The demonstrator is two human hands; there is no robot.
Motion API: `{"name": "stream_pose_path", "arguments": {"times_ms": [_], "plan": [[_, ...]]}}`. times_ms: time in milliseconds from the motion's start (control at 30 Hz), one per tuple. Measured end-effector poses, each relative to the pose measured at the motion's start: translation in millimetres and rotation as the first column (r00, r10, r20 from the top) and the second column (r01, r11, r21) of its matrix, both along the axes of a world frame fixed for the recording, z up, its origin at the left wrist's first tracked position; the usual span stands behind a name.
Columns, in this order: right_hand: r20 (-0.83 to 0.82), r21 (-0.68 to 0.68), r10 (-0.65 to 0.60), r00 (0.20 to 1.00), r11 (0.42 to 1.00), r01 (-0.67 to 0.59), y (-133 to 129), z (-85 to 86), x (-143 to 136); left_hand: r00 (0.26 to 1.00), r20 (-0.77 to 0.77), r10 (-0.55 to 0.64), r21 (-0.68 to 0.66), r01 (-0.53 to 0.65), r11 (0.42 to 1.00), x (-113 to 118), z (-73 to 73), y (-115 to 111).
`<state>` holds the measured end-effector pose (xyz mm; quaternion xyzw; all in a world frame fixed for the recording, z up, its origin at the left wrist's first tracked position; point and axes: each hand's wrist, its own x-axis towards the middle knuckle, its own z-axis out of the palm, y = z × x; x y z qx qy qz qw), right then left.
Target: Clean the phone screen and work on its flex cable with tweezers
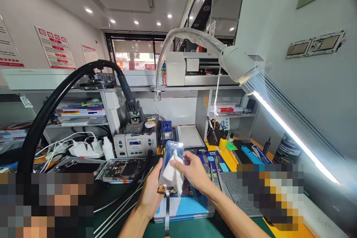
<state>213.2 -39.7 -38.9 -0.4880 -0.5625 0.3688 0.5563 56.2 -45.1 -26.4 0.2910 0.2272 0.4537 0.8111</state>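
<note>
A phone screen (168, 155) is held up near the middle, its surface glossy, with a ribbon cable (167, 212) hanging from its lower end. My left hand (150, 189) grips the screen along its left edge. A white tissue (173, 176) lies against the face of the screen, pinched in the fingers of my right hand (193, 169). Part of the screen is hidden behind the tissue. Beneath both hands is a blue and white mat or box (192, 208).
A bright lamp (292, 134) reaches over the right side. At left stand a black flexible arm (52, 93), a grey control unit (135, 144) and a tray of circuit boards (122, 171). Tweezers (219, 174) lie right of my hands, near a yellow bottle (223, 142).
</note>
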Motion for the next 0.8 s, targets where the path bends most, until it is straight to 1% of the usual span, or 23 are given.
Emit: {"name": "stream_pose_path", "arguments": {"times_ms": [67,133,267,333,400,500,567,633,700,800], "plan": [[0.014,0.011,0.002,1.000,1.000,-0.002,3,1.5,4,0.999,-0.032,-0.006,-0.012,0.005,1.000,0,-0.7,0],[0.026,0.018,0.035,0.999,0.999,-0.036,4,3.3,8,0.998,-0.064,-0.005,-0.021,0.004,1.000,-1,-1.7,-1],[0.064,-0.007,0.218,0.974,0.976,-0.218,-2,3.7,7,0.996,-0.085,0.010,-0.013,-0.011,1.000,-2,-2.5,-1],[0.066,-0.023,0.274,0.960,0.962,-0.273,-3,1.5,5,0.996,-0.084,0.000,-0.008,-0.001,1.000,-1,-2.2,-1],[0.041,-0.025,0.236,0.971,0.972,-0.235,0,-1.2,5,0.996,-0.089,-0.007,-0.007,0.007,1.000,0,-1.3,-2],[-0.021,-0.026,0.107,0.994,0.994,-0.107,7,-3.7,10,0.994,-0.114,-0.005,-0.015,0.004,1.000,1,1.3,-3],[-0.055,-0.032,0.058,0.997,0.998,-0.060,11,-3.4,15,0.991,-0.136,0.008,-0.022,-0.011,1.000,0,3.6,-5],[-0.076,-0.036,0.055,0.996,0.998,-0.058,11,-1.7,17,0.988,-0.155,0.030,-0.028,-0.034,0.999,-1,5.9,-6],[-0.087,-0.037,0.094,0.992,0.994,-0.098,9,0.6,17,0.985,-0.169,0.042,-0.029,-0.048,0.998,-2,7.6,-8],[-0.105,-0.032,0.153,0.983,0.987,-0.157,6,3.9,13,0.984,-0.177,0.028,-0.018,-0.031,0.999,-2,9.2,-10]]}}
